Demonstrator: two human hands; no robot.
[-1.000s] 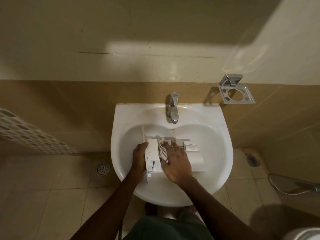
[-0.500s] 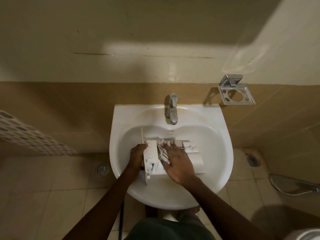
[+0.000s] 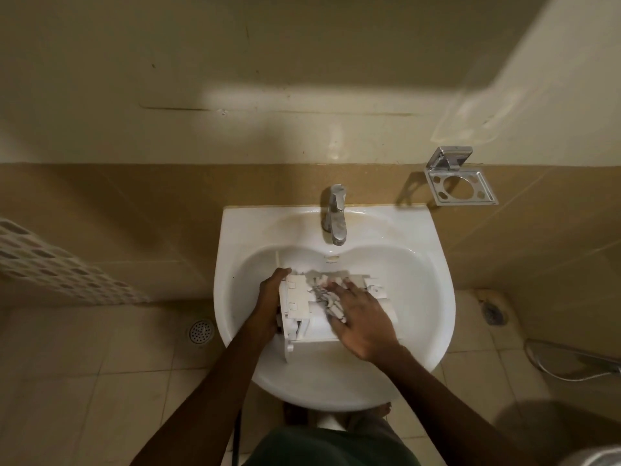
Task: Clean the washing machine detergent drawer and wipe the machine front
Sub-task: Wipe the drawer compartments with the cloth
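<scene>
In the sink (image 3: 433, 264), a person's left hand (image 3: 268, 304) grips the left end of the white detergent drawer (image 3: 299, 297), fingers curled round it. The right hand (image 3: 363, 317), fingers straight, presses a cloth (image 3: 324, 295) onto the drawer. At the sink's back rim stands a tap (image 3: 336, 213).

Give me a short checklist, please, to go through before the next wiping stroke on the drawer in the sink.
1. Detergent drawer lies inside the sink: ok.
2. Left hand grips the drawer's left end: ok.
3. Right hand presses the cloth flat on the drawer: ok.
4. Tap running for a rinse: not ok, no stream shows.
5. Compartments free of residue: cannot tell, hand and cloth cover them.
</scene>
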